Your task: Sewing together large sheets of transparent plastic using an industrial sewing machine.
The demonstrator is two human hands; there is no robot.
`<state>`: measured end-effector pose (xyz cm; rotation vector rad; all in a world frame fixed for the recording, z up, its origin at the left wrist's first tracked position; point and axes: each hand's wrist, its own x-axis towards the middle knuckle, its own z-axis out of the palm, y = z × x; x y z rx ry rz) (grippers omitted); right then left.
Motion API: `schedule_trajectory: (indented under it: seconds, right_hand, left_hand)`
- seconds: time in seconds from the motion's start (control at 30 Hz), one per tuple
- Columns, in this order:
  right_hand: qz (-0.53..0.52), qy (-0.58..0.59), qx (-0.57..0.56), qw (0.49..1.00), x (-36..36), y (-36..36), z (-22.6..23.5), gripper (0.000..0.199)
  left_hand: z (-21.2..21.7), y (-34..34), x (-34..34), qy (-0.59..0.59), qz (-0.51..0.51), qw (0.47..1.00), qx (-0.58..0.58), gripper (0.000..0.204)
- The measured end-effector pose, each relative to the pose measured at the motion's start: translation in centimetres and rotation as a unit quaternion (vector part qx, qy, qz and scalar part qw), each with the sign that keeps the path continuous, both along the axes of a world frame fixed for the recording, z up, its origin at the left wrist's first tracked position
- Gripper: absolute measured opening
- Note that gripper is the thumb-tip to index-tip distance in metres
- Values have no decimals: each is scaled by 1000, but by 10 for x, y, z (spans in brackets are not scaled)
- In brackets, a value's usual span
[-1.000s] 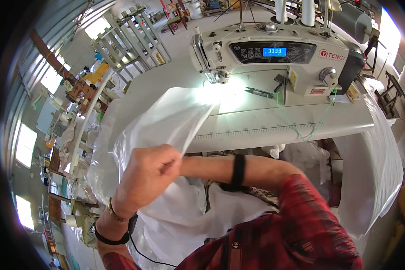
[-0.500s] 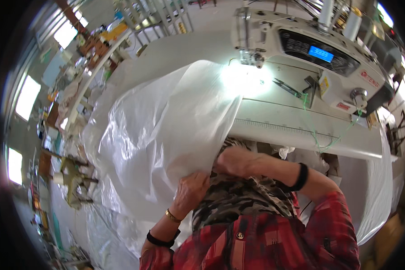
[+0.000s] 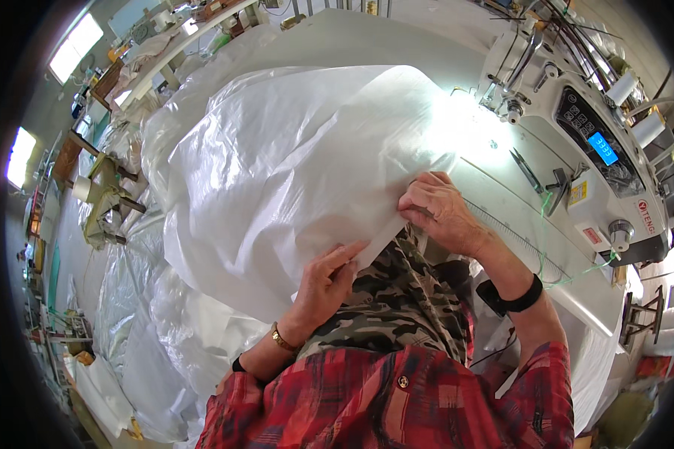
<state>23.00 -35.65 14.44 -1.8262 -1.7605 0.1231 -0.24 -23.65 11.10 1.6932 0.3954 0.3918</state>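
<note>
A large, thin white plastic sheet (image 3: 277, 172) spreads over the sewing table and hangs down over my lap, glossy and wrinkled on its left side. My right hand (image 3: 445, 213) pinches its near edge, a little short of the brightly lit needle area. Farther down the same edge, my left hand (image 3: 323, 290) holds the sheet with its fingers pointing right along the border. Between the two hands the edge runs fairly straight, as a narrow folded-looking strip. Part of the sewing machine (image 3: 603, 161) stands beyond my right hand; glare hides the needle and presser foot.
On the table (image 3: 367, 34) beside the machine lie thread snips (image 3: 528, 170) and loose green thread. A ruler strip (image 3: 513, 236) runs along the table front. More plastic sheeting (image 3: 138, 299) heaps at the left, near a small stool (image 3: 108, 198) carrying a white spool.
My right hand has moved away from my lap, up and right along the sheet's edge toward the machine. The left hand stays at the edge, its fingers now straighter. The view has turned.
</note>
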Motion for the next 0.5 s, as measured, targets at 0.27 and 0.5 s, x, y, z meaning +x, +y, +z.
schedule_trajectory:
  seconds: [0.27,0.5]
  right_hand:
    - [16,-39,-7,999,-1,-6,4,14]
    - [35,-56,18,998,0,-1,2,17]
  left_hand:
    - [3,-9,16,-24,43,974,221,30]
    - [-4,-4,26,-64,69,943,318,13]
